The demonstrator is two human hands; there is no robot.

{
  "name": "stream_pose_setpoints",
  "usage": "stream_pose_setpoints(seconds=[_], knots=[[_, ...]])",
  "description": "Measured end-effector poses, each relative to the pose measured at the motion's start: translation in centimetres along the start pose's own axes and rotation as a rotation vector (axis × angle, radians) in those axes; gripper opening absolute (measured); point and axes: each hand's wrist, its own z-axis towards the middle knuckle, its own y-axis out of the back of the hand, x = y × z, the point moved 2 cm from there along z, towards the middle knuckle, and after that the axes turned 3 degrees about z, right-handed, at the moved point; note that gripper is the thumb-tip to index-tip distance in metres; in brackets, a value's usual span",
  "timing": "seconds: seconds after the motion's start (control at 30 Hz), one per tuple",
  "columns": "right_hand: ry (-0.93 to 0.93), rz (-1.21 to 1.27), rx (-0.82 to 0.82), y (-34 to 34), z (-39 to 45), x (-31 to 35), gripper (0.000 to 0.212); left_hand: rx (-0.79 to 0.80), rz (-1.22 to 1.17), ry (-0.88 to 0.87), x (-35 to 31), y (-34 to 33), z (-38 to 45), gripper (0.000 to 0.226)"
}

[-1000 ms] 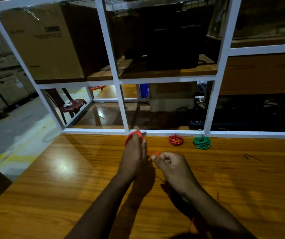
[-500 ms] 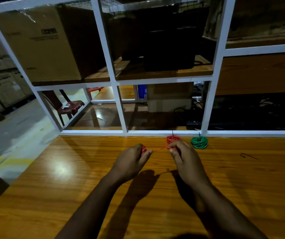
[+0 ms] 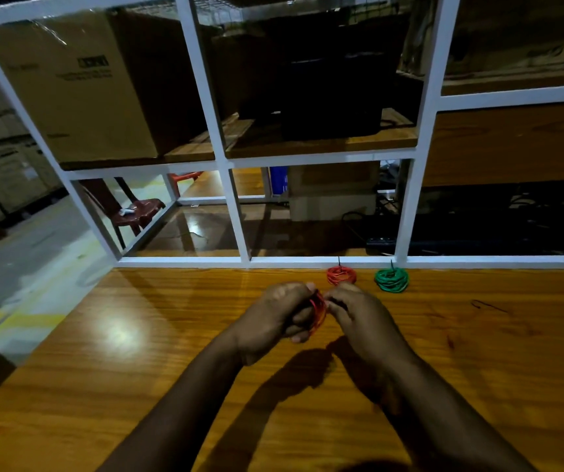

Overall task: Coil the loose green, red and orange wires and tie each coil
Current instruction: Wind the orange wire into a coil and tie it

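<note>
Body in view: two forearms and two hands, all uncovered.

Left forearm (image 3: 185,407): bare from the lower frame edge to the wrist. It is slender and tapers evenly toward the wrist.

Right forearm (image 3: 451,413): bare over the same visible length. It has the same build and looks broader near the lower frame edge, where it is closest to the camera.

Left grip (image 3: 273,318): a bare hand. The knuckle ridges show along its back and one fingertip (image 3: 296,339) shows at its lower edge.

Right grip (image 3: 359,318): a bare hand with a smooth, rounded back.

Lighting is dim, so finer surface detail on the arms and hands cannot be made out.
</note>
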Motion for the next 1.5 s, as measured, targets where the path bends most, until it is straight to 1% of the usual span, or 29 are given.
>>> stream_pose_setpoints(seconds=[0.07, 0.1, 0.17, 0.2, 0.27, 0.33, 0.4, 0.5, 0.6, 0.73, 0.83, 0.87, 0.93, 1.0, 1.07, 1.13, 1.2, 1.33, 1.4, 1.47, 1.5], knots=[[0.042, -0.038, 0.136, -0.2, -0.3, 0.3, 0.018, -0.1, -0.015, -0.04, -0.1, 0.8, 0.3, 0.045], [0.056, -0.045, 0.177, -0.3, -0.5, 0.5, 0.02, -0.135, 0.003, -0.049, 0.0, 1.0, 0.4, 0.046], [0.068, -0.018, 0.184, -0.5, -1.1, 0.6, 0.021, -0.177, 0.056, -0.055, 0.4, 1.2, 0.4, 0.045], [0.055, 0.012, 0.149, -0.5, -1.3, 0.4, 0.021, -0.186, 0.07, -0.054, 0.6, 1.3, 0.3, 0.042], [-0.012, 0.042, 0.01, 0.1, -1.3, -0.3, 0.019, -0.169, 0.119, -0.041, 0.8, 1.9, 0.1, 0.038], [-0.068, 0.017, -0.107, 1.2, -0.8, -0.8, 0.018, -0.143, 0.233, 0.012, 1.1, 2.4, -0.2, 0.036], [-0.069, 0.001, -0.095, 1.8, -0.4, -0.8, 0.018, -0.176, 0.283, 0.052, 1.6, 2.8, -0.3, 0.033], [0.009, 0.06, 0.056, 1.2, -0.6, 0.2, 0.02, -0.279, 0.187, -0.001, 1.7, 3.1, -0.1, 0.035], [0.088, 0.088, 0.155, 0.3, -1.1, 1.1, 0.021, -0.319, 0.124, -0.06, 1.5, 3.0, 0.2, 0.041], [0.115, 0.138, 0.168, 0.4, -0.8, 2.1, 0.023, -0.308, 0.038, -0.077, 1.5, 3.1, 0.4, 0.044], [0.076, 0.353, 0.196, 0.9, -0.6, 3.7, 0.024, -0.318, -0.039, -0.096, 1.6, 2.6, 0.4, 0.044], [0.066, 0.432, 0.201, 0.9, -0.5, 4.3, 0.026, -0.338, -0.041, -0.102, 1.7, 2.1, 0.4, 0.045], [0.057, 0.515, 0.18, 0.8, -0.5, 5.5, 0.028, -0.417, -0.011, -0.1, 2.3, 0.9, 0.7, 0.048], [0.029, 0.561, 0.137, 0.4, -0.6, 6.2, 0.029, -0.551, 0.104, -0.114, 3.2, 0.1, 1.0, 0.047], [0.012, 0.586, 0.106, 0.3, -0.7, 6.4, 0.031, -0.746, 0.377, -0.163, 4.1, 0.6, 1.2, 0.036], [-0.013, 0.623, 0.091, 0.5, -0.8, 6.2, 0.036, -0.919, 0.664, -0.144, 4.3, 2.0, 1.1, 0.027], [-0.045, 0.667, 0.083, 0.7, -0.9, 6.0, 0.039, -0.997, 0.821, -0.123, 4.1, 3.6, 0.8, 0.023], [-0.072, 0.725, 0.073, 1.2, -1.1, 6.0, 0.041, -0.998, 0.974, -0.17, 4.0, 5.2, 0.7, 0.025], [-0.091, 0.762, 0.018, 1.3, -1.1, 5.8, 0.041, -0.966, 0.989, -0.183, 4.0, 5.4, 0.6, 0.028], [-0.15, 0.783, -0.093, 1.7, -1.0, 5.3, 0.041, -0.85, 1.026, -0.192, 4.2, 5.2, 0.4, 0.035], [-0.179, 0.773, -0.158, 1.9, -0.9, 5.0, 0.04, -0.743, 1.018, -0.193, 4.4, 5.0, 0.3, 0.038]])
